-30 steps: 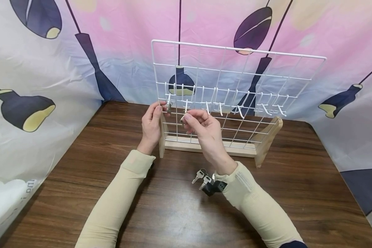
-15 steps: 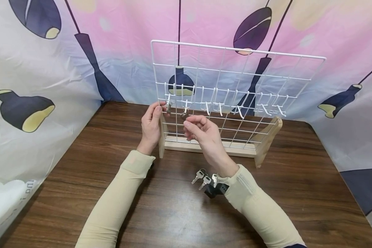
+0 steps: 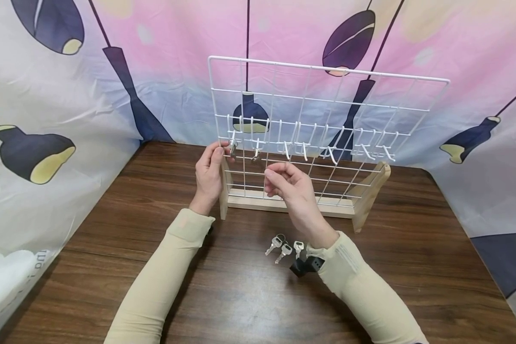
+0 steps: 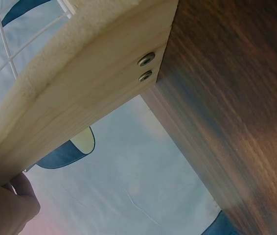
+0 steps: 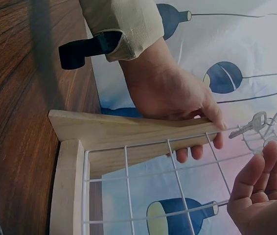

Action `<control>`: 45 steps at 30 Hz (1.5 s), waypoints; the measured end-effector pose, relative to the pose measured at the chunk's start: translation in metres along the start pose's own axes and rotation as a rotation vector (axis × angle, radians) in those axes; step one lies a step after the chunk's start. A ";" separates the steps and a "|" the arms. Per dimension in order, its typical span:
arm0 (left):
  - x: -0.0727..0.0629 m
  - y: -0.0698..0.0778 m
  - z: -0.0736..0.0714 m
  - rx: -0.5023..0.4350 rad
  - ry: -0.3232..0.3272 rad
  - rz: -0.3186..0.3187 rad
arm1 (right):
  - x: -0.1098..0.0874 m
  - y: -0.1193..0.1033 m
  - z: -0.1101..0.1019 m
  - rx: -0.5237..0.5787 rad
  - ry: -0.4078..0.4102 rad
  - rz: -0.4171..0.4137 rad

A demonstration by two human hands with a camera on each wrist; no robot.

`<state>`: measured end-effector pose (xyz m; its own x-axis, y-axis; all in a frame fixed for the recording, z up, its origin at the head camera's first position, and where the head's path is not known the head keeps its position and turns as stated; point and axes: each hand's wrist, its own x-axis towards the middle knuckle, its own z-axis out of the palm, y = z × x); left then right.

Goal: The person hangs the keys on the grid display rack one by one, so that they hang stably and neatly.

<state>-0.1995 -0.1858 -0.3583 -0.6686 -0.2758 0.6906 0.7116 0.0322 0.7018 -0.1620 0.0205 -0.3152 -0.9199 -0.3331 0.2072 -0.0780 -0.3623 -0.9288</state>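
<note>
A white wire grid rack on a wooden stand is steadied by my left hand, which grips its left side at the top of the wooden upright. One key hangs on the leftmost hook, beside the left fingertips. Another key hangs from the second hook. My right hand hovers just right of and below it, fingers loosely curled, thumb near the index finger, nothing showing between them. In the right wrist view, a hanging key shows above the right fingertips.
On the table, a key, another key and a third key lie below the right forearm. Several bare white hooks line the grid to the right. A printed curtain stands behind.
My right hand has let go of the key at the second hook, where it now hangs, and has drawn back right and slightly down. The left hand keeps its place.
</note>
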 end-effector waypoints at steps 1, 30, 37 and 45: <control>0.000 0.000 0.000 -0.002 0.000 0.001 | -0.001 0.000 -0.001 -0.002 -0.002 0.001; 0.000 0.002 0.000 -0.027 0.014 -0.029 | -0.020 0.029 -0.045 -0.963 -0.217 -0.060; 0.000 0.001 0.001 -0.028 0.011 -0.010 | -0.024 0.039 -0.057 -1.218 -0.292 0.026; 0.001 0.000 0.001 -0.032 0.010 -0.004 | -0.030 0.046 -0.064 -1.409 -0.404 0.204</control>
<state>-0.2001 -0.1852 -0.3577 -0.6690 -0.2854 0.6862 0.7159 0.0008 0.6982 -0.1622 0.0695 -0.3838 -0.8122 -0.5728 -0.1110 -0.4809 0.7649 -0.4285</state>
